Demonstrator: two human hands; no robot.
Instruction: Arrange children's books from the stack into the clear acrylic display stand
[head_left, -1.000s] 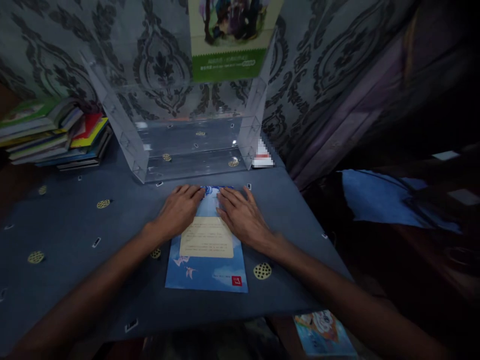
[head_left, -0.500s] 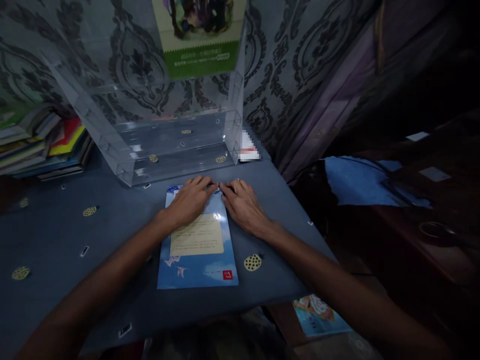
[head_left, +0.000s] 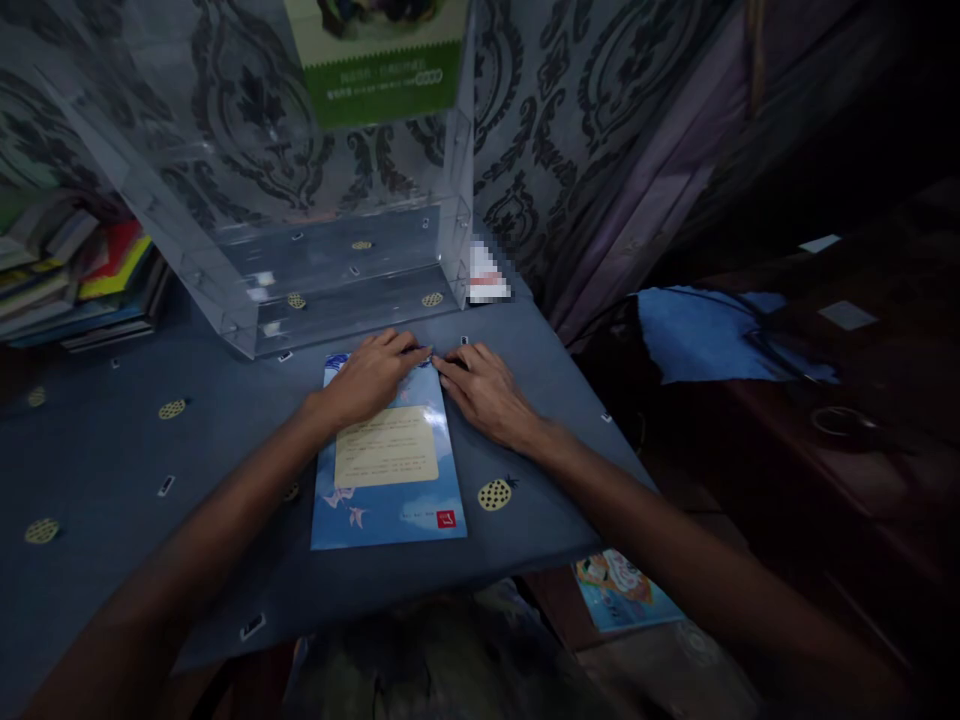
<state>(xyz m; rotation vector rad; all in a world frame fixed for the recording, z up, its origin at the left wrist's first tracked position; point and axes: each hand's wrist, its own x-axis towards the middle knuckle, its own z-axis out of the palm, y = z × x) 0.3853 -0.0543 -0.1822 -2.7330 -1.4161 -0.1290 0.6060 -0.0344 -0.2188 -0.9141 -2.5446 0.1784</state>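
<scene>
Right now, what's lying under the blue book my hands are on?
The blue book lies flat on a blue tablecloth printed with pineapples. The left hand rests on its far end; the right hand sits at its right edge. Anything beneath the book is hidden.

Two hands: left hand point(head_left: 373, 377), right hand point(head_left: 487, 393). One blue booklet point(head_left: 390, 470) on the bench point(head_left: 112, 470). One clear acrylic stand point(head_left: 315, 260). One green-edged card point(head_left: 382, 60) up in it. One stack of books point(head_left: 75, 275). One picture book point(head_left: 622, 595) on the floor.
</scene>
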